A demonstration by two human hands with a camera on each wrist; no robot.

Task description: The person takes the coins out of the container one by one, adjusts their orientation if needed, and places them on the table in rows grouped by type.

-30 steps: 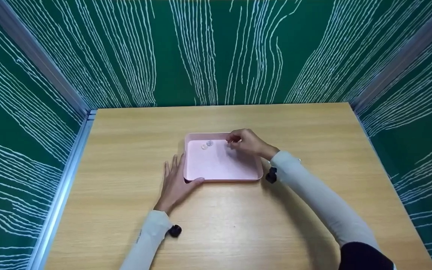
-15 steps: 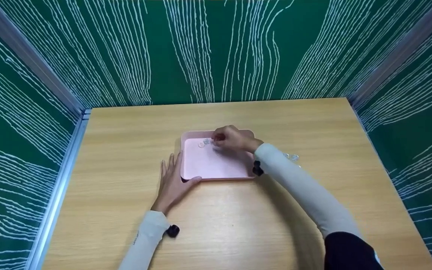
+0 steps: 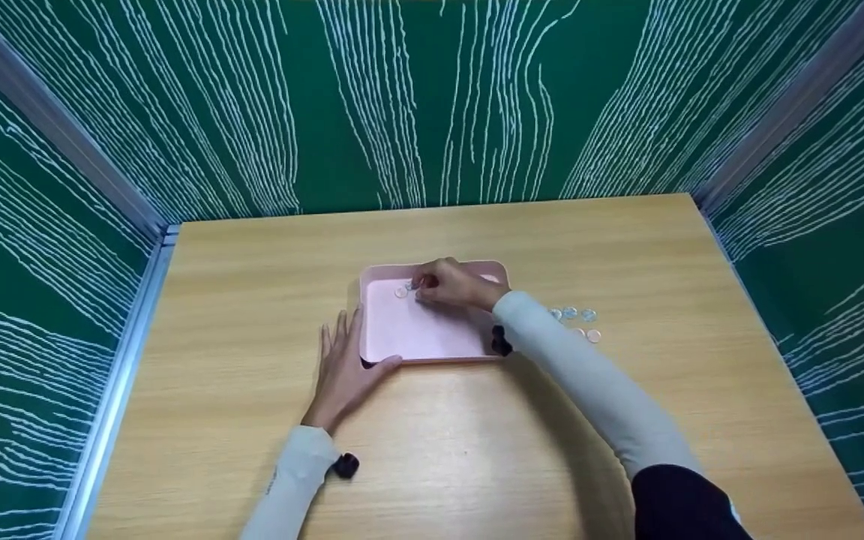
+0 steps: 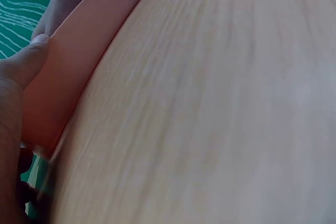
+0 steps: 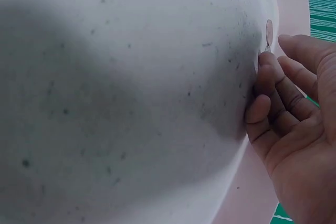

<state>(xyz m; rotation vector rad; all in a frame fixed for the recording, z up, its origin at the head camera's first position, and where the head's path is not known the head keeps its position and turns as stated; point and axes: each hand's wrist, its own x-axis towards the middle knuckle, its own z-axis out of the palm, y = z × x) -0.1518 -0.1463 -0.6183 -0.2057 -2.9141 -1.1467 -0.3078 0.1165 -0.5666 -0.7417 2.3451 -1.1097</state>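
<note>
Resting flat on the wooden table, the left hand is seen with fingers straight along the pink tray's left wall and the thumb pressed to its near corner. Farther in, the right hand is held over the tray's far part with fingers loosely curled, its fingertips touching the clear glass beads at the far-left corner; whether one is pinched cannot be told. More beads are found on the table right of the tray.

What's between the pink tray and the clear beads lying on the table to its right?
In the head view, the right forearm's pale sleeve crosses that stretch; otherwise only bare table lies between the pink tray and the clear beads.
</note>
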